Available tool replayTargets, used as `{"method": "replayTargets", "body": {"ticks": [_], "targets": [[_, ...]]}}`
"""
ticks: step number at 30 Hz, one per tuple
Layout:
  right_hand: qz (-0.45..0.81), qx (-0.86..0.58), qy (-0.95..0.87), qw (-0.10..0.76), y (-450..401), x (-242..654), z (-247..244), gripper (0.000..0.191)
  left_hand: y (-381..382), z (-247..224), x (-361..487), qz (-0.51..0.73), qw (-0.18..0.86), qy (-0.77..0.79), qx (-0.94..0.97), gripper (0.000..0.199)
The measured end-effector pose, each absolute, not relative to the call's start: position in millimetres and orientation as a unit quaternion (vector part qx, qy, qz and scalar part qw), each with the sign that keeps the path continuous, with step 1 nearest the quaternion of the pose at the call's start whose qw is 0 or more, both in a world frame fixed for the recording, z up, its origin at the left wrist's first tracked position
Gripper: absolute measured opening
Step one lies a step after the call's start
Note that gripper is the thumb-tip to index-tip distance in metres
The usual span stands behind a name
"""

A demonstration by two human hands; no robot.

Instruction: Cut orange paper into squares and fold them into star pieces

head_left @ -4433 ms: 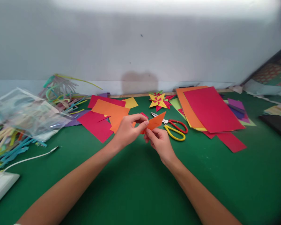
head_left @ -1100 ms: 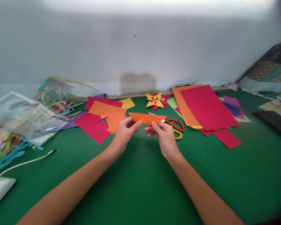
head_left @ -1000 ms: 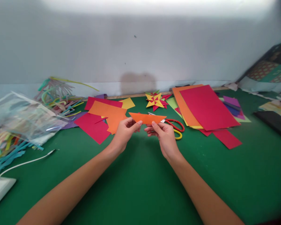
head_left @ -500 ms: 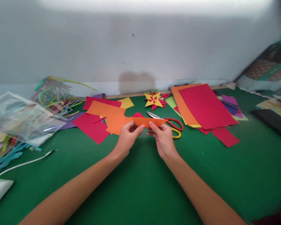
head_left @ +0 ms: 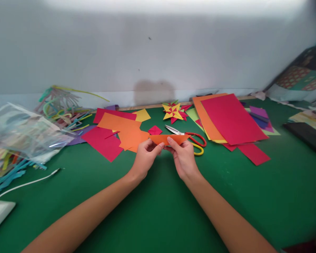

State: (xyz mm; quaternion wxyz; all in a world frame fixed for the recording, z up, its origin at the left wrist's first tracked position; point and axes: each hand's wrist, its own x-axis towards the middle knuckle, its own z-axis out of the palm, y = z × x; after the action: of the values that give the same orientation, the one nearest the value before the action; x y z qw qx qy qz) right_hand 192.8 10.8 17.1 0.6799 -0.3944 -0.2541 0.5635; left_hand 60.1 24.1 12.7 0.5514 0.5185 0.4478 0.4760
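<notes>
Both hands hold one orange paper (head_left: 158, 139), folded into a long, low shape, and it is lifted above the green table (head_left: 158, 211). The left hand (head_left: 144, 156) pinches it at the lower edge, left of the middle, between thumb and bent fingers. The right hand (head_left: 184, 158) pinches it also, with the thumb upon the front face near the middle; how its other fingers stand behind the paper, I cannot tell.

Compared with one second ago, the two thumbs have come closer together, and the paper has gone a little lower. I judge from this that the work is now at the middle of the lower edge, rather than at the pointed ends.

Because of this lowering, the small red square (head_left: 155, 130) is now fully seen, at ten o'clock from the orange paper. The scissors (head_left: 177, 131) are just beyond it, with the handles toward three o'clock. The folded star (head_left: 173, 112) lies at twelve o'clock, the loose orange sheet (head_left: 118, 121) between nine and ten, and the big red sheet (head_left: 234, 119) between two and three.
</notes>
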Motion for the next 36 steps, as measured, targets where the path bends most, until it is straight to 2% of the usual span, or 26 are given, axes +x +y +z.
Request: {"method": "replayTargets", "body": {"ticks": [18,31,36], "targets": [[0.552,-0.408,-0.249,0.683,10.2,191.8,13.6,0.021,19.9,8.3,62.1,0.476,0.537,0.464,0.519,0.028],[0.546,-0.418,-0.258,0.679,11.6,191.3,15.9,0.026,19.8,8.9,62.1,0.483,0.537,0.458,0.518,0.026],[0.581,-0.407,-0.272,0.650,10.0,190.7,13.0,0.031,24.2,12.5,58.2,0.495,0.528,0.450,0.523,0.027]]}}
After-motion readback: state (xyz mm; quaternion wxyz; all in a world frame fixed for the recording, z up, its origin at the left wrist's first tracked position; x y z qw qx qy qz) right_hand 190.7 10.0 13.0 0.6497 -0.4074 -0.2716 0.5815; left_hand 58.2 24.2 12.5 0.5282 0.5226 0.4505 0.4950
